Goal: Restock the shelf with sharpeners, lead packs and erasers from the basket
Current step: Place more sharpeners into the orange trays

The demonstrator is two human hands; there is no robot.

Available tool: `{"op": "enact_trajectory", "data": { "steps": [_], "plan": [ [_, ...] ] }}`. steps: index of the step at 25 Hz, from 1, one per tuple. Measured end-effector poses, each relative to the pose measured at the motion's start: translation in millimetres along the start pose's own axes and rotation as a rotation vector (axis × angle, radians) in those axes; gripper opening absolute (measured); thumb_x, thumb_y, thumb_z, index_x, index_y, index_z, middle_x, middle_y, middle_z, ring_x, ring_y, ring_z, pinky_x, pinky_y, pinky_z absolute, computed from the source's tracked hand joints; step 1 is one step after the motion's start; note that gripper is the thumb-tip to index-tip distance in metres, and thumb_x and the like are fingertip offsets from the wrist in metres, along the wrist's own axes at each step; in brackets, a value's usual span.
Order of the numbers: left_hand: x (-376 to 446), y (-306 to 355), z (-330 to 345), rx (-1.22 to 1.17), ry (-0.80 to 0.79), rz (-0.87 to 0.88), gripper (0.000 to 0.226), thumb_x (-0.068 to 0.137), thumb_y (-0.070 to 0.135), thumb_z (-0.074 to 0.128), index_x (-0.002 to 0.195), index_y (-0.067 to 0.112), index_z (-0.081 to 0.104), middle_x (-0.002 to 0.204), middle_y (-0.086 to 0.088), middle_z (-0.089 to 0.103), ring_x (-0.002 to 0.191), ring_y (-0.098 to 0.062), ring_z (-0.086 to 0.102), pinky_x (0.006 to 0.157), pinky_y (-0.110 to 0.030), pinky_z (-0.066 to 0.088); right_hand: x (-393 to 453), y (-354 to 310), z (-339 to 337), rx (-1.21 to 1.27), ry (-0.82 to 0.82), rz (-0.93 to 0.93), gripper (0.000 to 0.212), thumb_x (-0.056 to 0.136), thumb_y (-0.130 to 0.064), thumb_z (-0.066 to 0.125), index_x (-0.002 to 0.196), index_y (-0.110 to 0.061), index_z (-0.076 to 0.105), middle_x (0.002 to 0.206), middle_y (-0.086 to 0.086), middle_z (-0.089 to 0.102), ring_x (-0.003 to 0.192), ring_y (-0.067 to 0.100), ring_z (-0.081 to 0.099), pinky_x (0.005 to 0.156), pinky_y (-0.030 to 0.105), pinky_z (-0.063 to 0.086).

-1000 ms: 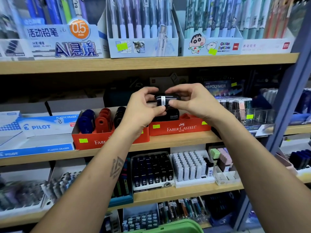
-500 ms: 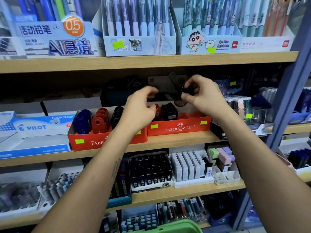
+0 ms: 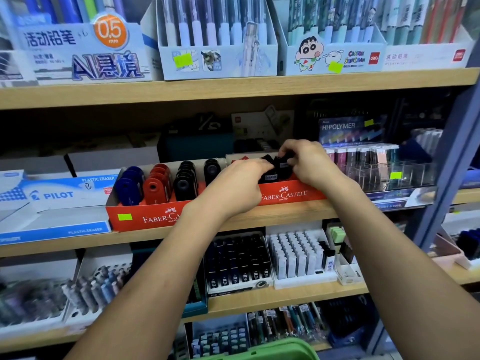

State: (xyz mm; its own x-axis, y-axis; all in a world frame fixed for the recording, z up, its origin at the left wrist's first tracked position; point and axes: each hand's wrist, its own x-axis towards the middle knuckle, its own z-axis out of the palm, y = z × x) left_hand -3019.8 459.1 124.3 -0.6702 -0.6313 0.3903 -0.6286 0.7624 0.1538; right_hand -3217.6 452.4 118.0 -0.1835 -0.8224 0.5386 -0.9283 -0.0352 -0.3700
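Both hands work inside the right red display box (image 3: 283, 196) on the middle shelf (image 3: 259, 219). Right hand (image 3: 309, 162) pinches a black sharpener (image 3: 281, 162), lowering it among others; left hand (image 3: 241, 188) curls against neighbouring stock, apparently steadying the row.

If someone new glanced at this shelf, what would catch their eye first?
Mid-frame, the left hand and right hand meet over the right red Faber-Castell cardboard tray, pinching small black plastic sharpeners. Left of them, the other red tray shows blue, red and black rows.
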Motion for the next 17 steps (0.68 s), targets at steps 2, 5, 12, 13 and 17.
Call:
{"op": "enact_trajectory", "data": {
  "steps": [2,5,12,13,17],
  "plan": [
    [0.5,-0.4,1.4,-0.003,0.005,-0.001,0.070,0.086,-0.008,0.044,0.150,0.021,0.043,0.155,0.003,0.042,0.143,-0.018,0.036,0.118,-0.035,0.032,1.7,-0.4,0.9,-0.031,0.051,0.010,0.039,0.086,0.003,0.051,0.100,-0.025,0.074,0.112,0.008,0.065,0.101,0.026,0.060,0.085,0.034,0.051],
    [0.0,-0.7,2.6,-0.011,0.005,-0.001,0.071,0.085,-0.009,0.044,0.150,0.021,0.043,0.155,0.003,0.041,0.144,-0.018,0.035,0.118,-0.035,0.031,-1.9,-1.5,0.5,-0.067,0.091,0.013,0.038,0.089,0.001,0.051,0.100,-0.025,0.077,0.118,0.004,0.059,0.114,0.025,0.051,0.092,0.036,0.047],
    [-14.7,4.0,-10.6,-0.122,0.238,-0.046,0.060,0.087,-0.008,0.045,0.142,0.014,0.051,0.147,-0.001,0.049,0.137,-0.018,0.042,0.113,-0.025,0.031,-23.8,-22.7,-15.7,0.151,0.255,-0.032,0.050,0.078,0.010,0.052,0.114,-0.018,0.073,0.109,0.001,0.059,0.103,0.022,0.059,0.090,0.028,0.048],
    [-20.2,4.2,-13.6,-0.137,0.287,-0.054,0.055,0.087,-0.005,0.046,0.138,0.015,0.055,0.141,0.000,0.054,0.131,-0.018,0.048,0.110,-0.028,0.037,-32.8,-32.6,-18.6,0.183,0.295,-0.047,0.045,0.078,0.009,0.052,0.105,-0.018,0.075,0.103,0.001,0.064,0.097,0.021,0.062,0.087,0.030,0.051],
    [-65.8,4.6,-12.9,-0.090,0.272,-0.023,0.039,0.088,0.003,0.049,0.122,0.018,0.060,0.111,-0.001,0.067,0.103,-0.022,0.062,0.088,-0.040,0.053,-88.5,-69.1,-9.5,0.190,0.078,-0.189,0.035,0.077,0.000,0.049,0.088,-0.022,0.075,0.088,-0.003,0.072,0.084,0.017,0.065,0.080,0.034,0.055]
  ]
}}
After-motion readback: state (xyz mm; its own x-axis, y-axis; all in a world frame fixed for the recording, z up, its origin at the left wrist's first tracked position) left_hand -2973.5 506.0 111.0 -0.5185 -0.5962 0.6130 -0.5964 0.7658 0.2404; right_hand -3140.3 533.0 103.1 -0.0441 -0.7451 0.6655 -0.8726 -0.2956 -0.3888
